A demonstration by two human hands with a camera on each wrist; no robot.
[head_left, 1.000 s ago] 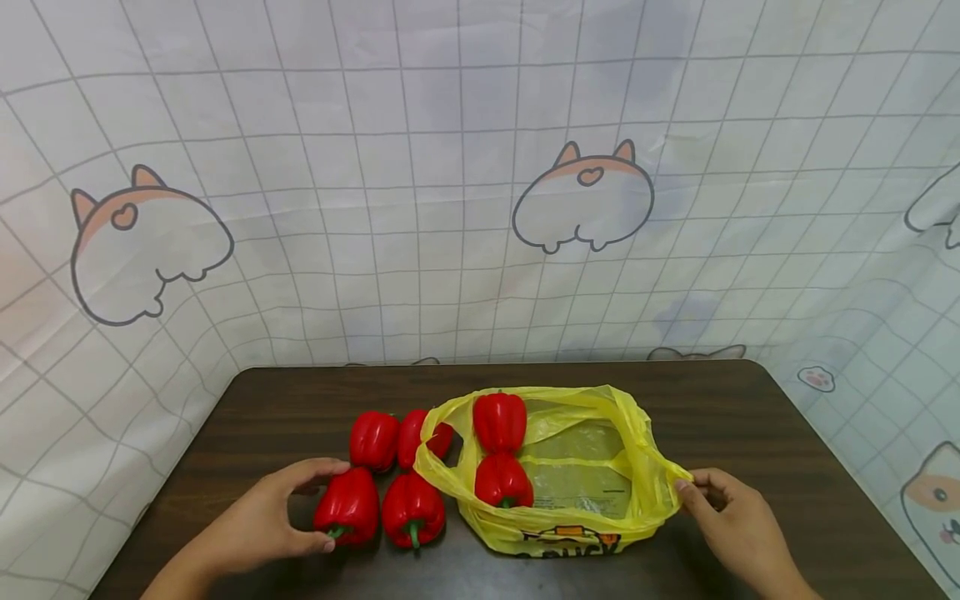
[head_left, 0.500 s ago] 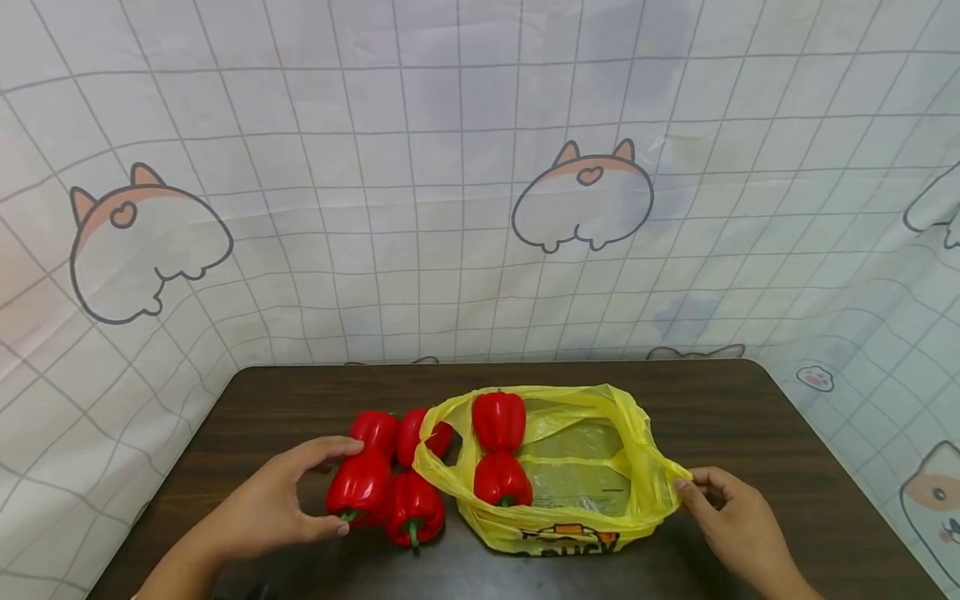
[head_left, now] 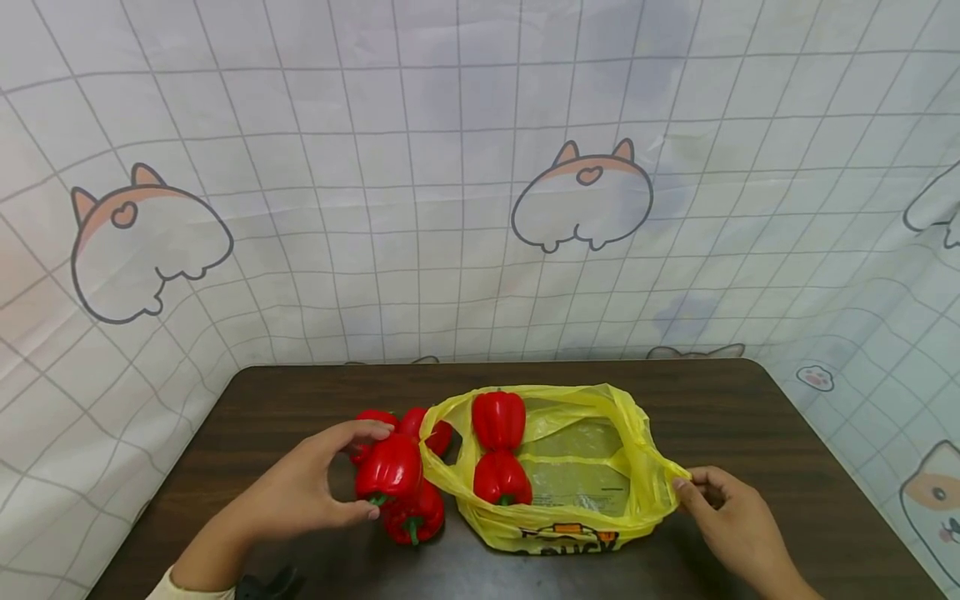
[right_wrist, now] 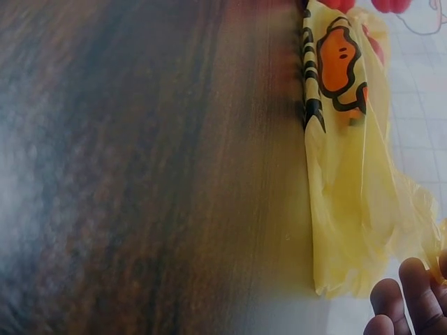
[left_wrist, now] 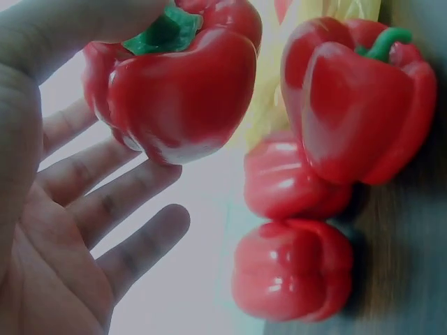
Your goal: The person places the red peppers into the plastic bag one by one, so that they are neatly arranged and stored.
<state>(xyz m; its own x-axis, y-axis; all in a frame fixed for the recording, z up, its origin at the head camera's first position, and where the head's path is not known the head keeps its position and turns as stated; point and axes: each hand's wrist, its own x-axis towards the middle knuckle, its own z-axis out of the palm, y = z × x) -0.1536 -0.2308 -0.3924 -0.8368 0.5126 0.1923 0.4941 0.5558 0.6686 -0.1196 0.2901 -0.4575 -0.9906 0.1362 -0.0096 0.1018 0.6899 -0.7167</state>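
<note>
My left hand (head_left: 318, 483) holds a red bell pepper (head_left: 388, 468) between thumb and fingers, raised above the other peppers. In the left wrist view this bell pepper (left_wrist: 181, 91) shows its green stem beside the thumb. Another bell pepper (head_left: 415, 512) lies just below it, partly covered. Two more peppers, one of them a partly hidden bell pepper (head_left: 438, 437), sit behind. My right hand (head_left: 738, 521) pinches the right rim of a yellow plastic bag (head_left: 577, 533), whose mouth stands wide. Inside its left side rest two bell peppers (head_left: 498, 421), one behind the other.
The dark wooden table (head_left: 292, 396) carries everything. A white grid-patterned cloth (head_left: 420, 183) with cartoon animals hangs behind and along both sides. Something small and black (head_left: 266, 583) shows at the left wrist. The bag's front has a printed duck (right_wrist: 339, 59) and black lettering.
My left hand has lifted the front-left bell pepper and carried it right and slightly up, over the neighbouring peppers. The right hand and the bag have hardly moved.
</note>
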